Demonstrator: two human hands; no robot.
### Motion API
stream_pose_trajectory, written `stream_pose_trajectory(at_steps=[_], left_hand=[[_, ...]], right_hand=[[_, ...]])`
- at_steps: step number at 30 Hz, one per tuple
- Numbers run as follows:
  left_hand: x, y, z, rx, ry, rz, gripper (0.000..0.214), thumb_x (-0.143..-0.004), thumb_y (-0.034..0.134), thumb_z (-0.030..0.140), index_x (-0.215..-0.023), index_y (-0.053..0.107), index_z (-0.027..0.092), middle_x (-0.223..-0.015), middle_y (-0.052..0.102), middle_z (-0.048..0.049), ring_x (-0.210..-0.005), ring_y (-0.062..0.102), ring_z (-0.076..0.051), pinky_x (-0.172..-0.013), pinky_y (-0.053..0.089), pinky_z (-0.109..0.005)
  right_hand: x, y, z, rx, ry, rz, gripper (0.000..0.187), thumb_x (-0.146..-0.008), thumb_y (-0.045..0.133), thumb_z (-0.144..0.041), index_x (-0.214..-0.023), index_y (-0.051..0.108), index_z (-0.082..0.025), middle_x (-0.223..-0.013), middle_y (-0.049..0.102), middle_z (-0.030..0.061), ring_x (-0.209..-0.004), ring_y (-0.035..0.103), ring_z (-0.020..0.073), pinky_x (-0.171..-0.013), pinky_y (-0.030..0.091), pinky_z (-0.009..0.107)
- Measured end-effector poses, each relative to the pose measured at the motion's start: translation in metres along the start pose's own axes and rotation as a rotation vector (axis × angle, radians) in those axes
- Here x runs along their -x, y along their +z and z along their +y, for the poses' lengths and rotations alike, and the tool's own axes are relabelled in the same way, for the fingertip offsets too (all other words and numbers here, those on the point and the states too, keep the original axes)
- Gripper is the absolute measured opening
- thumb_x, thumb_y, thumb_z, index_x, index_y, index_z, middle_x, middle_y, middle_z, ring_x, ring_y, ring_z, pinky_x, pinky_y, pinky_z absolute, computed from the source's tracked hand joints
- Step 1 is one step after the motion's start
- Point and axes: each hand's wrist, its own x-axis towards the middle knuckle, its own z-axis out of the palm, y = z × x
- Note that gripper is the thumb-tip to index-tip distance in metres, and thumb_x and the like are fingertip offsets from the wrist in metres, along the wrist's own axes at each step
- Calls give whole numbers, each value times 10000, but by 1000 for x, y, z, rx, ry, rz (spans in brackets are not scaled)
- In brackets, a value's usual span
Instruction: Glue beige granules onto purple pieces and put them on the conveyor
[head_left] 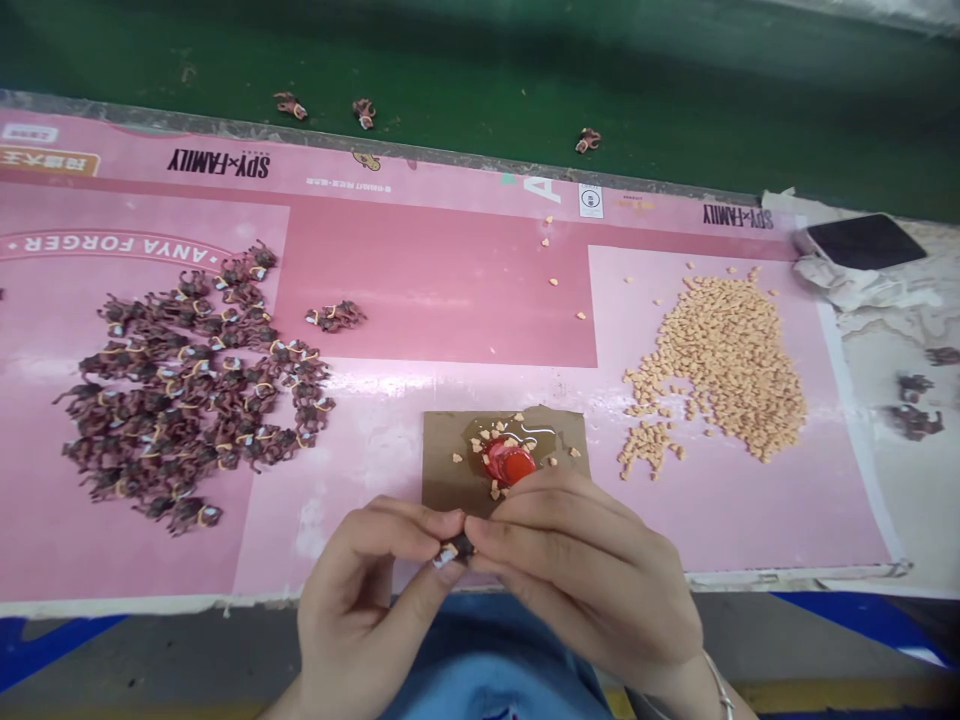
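Observation:
Between my two hands, close to the table's front edge, is a small dark brown figurine (456, 549) with a white and yellow patch. My left hand (375, 590) pinches it between thumb and forefinger. The fingertips of my right hand (585, 570) close on its other side and partly hide it. Just beyond my fingers lies a brown card (450, 480) bearing a red round piece (516, 465), a clear glossy liquid and several tiny tan pieces. A pile of similar brown figurines (202, 390) spreads over the left side. On the right lies a heap of tiny tan pieces (731, 360).
Pink printed sheet (435, 270) covers the table. One figurine cluster (337, 316) lies apart from the pile. A green surface (465, 60) along the back carries 3 figurines. At the right, a black phone (866, 242) rests on crumpled tissue, with dark figurines below it.

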Motion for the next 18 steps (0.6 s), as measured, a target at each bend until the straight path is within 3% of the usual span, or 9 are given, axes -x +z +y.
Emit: stream_pose_trajectory(at_steps=[4,8,12,15,18], left_hand=[[0,6,-1,-33,93,84,354,-768,770,-52,-896,722,275,-872,791,61,-821,760,-84,-780,638,-115],[-3,4,-5,-52,61,48,353,-801,722,-34,-955,700,283,-908,762,54,-873,759,-94,-815,638,-133],[-14,-7,1,-255,88,-9,370,-875,693,44,-1095,724,340,-962,721,37,-893,751,-115,-794,629,-155],[-43,-21,15,-528,206,-131,280,-926,685,162,-1087,780,371,-982,729,5,-881,727,-162,-751,607,-224],[-101,-29,27,-742,370,-154,127,-900,744,341,-1004,815,359,-939,779,-7,-869,721,-226,-831,588,-341]], right_hand=[[1,2,0,-18,8,15,202,-994,574,-80,-1142,704,-122,-856,740,47,-814,686,129,-775,634,267],[7,1,2,-88,120,0,282,-1043,535,-170,-1278,690,-162,-976,768,61,-894,722,130,-817,640,252],[20,-3,6,-282,330,225,395,-1068,500,-236,-1442,603,-312,-1037,769,44,-793,715,124,-556,599,202],[35,-12,15,-280,364,395,397,-1056,492,-202,-1401,644,-329,-1018,758,52,-690,659,121,-456,537,208],[53,-26,28,-176,398,482,372,-1025,531,-174,-1325,704,-312,-973,756,58,-681,648,140,-452,516,235]])
